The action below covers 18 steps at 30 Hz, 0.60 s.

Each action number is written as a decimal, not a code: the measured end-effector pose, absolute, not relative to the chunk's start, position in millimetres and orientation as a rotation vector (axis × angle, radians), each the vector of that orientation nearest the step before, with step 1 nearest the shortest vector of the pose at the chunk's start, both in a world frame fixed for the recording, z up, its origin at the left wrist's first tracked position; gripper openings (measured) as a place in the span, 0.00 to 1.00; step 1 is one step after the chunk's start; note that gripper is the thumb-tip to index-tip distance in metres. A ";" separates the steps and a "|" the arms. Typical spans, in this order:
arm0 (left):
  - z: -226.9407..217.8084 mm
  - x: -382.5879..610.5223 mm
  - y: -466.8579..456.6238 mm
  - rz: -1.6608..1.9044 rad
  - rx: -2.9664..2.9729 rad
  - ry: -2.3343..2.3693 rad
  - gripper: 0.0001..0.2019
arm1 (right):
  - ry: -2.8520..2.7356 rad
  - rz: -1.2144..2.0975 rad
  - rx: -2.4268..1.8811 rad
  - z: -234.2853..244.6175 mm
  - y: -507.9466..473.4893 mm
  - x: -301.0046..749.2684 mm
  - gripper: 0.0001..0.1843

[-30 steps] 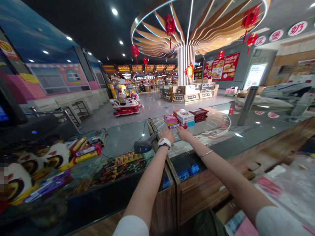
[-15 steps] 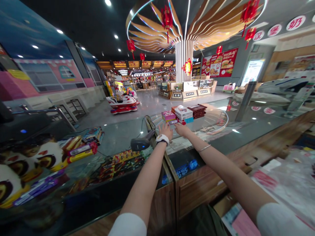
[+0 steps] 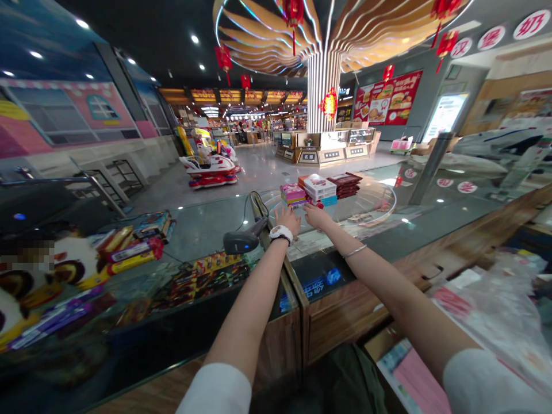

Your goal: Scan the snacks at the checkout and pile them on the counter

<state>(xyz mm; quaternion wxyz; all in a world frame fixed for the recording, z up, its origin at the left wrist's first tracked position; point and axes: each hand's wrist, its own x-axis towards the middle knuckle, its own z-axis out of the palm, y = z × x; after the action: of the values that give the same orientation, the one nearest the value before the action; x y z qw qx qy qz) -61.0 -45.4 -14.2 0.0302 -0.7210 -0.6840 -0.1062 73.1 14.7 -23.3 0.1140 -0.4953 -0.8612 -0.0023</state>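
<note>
Both arms reach forward over a glass shop counter. My left hand, with a white wristwatch on its wrist, is spread open just short of a pink packet. My right hand, wearing a thin silver bangle, sits beside it, close under a small red item and a blue box. Behind them, a white box is stacked on others, with dark red packs to its right. Neither hand visibly holds anything.
A black barcode scanner lies left of my left hand, its cable trailing over the glass. Snack packets fill the display case below. Plastic-covered papers lie at lower right. A coin-operated kiddie ride stands on the mall floor beyond.
The whole scene has shifted slightly left and up in view as my head moved. Both hands remain close to the stacked boxes, and nothing has been picked up.
</note>
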 end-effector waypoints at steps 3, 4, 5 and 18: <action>-15.5 -60.7 -44.0 -0.326 -2.235 -2.119 0.29 | -2.526 0.020 -1.460 -26.2 17.3 73.6 0.26; -15.9 -60.7 -43.5 -0.322 -2.239 -2.122 0.29 | -2.525 0.028 -1.463 -27.2 18.2 73.7 0.26; -16.3 -60.8 -43.0 -0.320 -2.245 -2.121 0.29 | -2.523 0.035 -1.465 -28.1 19.3 73.8 0.26; -11.7 -59.8 -51.8 -0.305 -2.192 -2.048 0.28 | -2.481 0.038 -1.379 -31.0 19.0 75.1 0.29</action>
<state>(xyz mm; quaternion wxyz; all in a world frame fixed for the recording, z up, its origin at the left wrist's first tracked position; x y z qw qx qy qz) -59.8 -51.8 -11.7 0.0632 -0.7254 -0.6779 -0.1008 75.1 19.0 -31.0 0.1509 -0.4804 -0.8639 0.0131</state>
